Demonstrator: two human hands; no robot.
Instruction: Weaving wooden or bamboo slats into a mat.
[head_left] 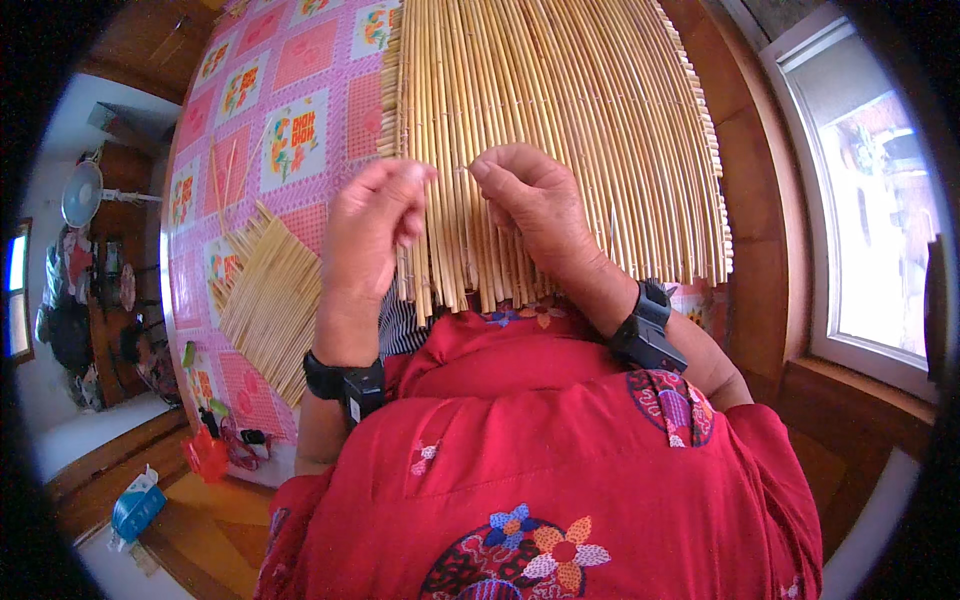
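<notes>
A mat of pale yellow straw stalks (575, 100), laid side by side and crossed by thin stitched lines, covers the middle and right of the table, its near edge by my body. My left hand (378, 215) is over the mat's left edge, thumb and fingertips pinched. A short way to the right, my right hand (540, 205) hovers above the stalks in a pinch too. Whatever lies between the fingertips is too fine to make out. Left of my left forearm lies a bundle of loose stalks (270, 305).
A pink patterned tablecloth (305, 55) covers the table. At its near left edge are a red plastic item (206, 455) and a small green object (189, 353). A blue packet (138, 508) lies lower left. A window (865, 200) stands at right, a fan (82, 194) far left.
</notes>
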